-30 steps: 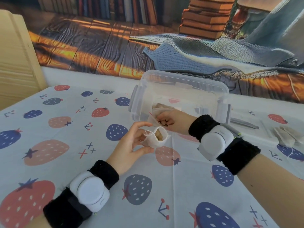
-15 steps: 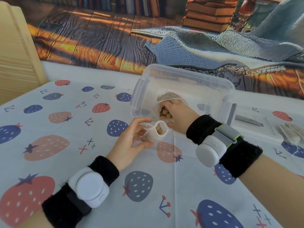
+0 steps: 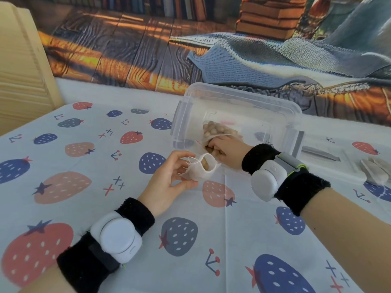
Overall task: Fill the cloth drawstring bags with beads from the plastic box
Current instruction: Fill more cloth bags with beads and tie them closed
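Note:
A clear plastic box [image 3: 243, 98] stands at the table's middle back, with tan beads [image 3: 218, 129] heaped inside in a clear wrap. My left hand [image 3: 169, 180] pinches a small white cloth drawstring bag [image 3: 198, 169] just in front of the box, its mouth held open toward the box; beads show inside it. My right hand [image 3: 227, 150] reaches over the box's near wall, fingers curled round a clutch of beads right above the bag's mouth.
Several more white cloth bags [image 3: 374, 170] lie at the right edge on the box's flat clear lid [image 3: 321, 159]. A strawberry-print cloth [image 3: 63, 187] covers the table. A printed backdrop [image 3: 127, 49] rises behind and a pale wooden panel [image 3: 19, 70] at the left.
My right hand went from beside the bag into the box's bead heap and now grips beads at the near wall. My left hand kept the bag steady.

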